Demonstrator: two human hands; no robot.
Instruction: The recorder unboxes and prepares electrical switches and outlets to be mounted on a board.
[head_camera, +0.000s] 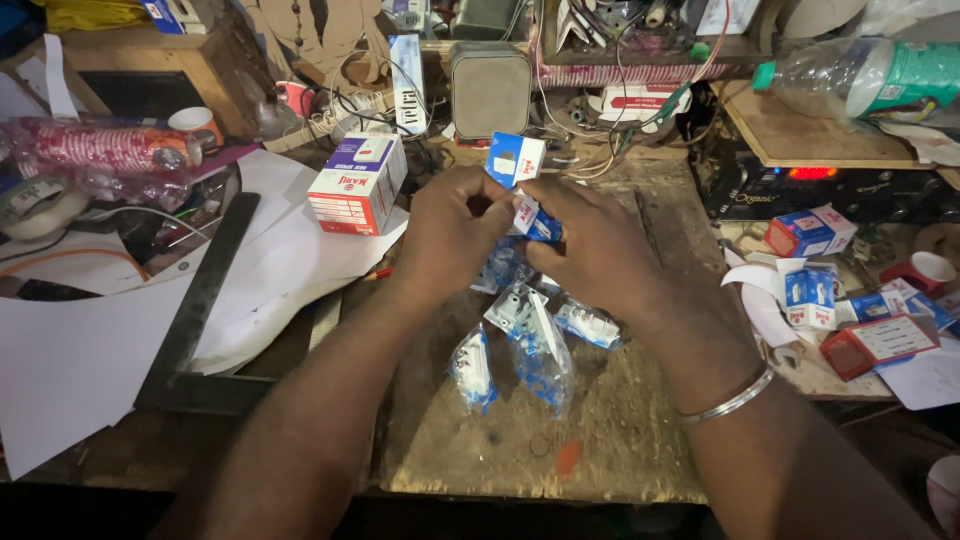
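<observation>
Two hands meet over a worn wooden bench (620, 440) crowded with clutter. White paper (90, 340) covers its left side, a red-and-white box (357, 183) standing on it. Left hand (455, 232) and right hand (600, 250) pinch a small blue-and-white carton (522, 190); bagged white parts (530, 345) lie just below.

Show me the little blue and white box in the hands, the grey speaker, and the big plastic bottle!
Small box (516, 160), head view, on its white top flap.
Speaker (489, 90), head view, middle of its grey front.
Plastic bottle (830, 82), head view, on its clear body.
</observation>
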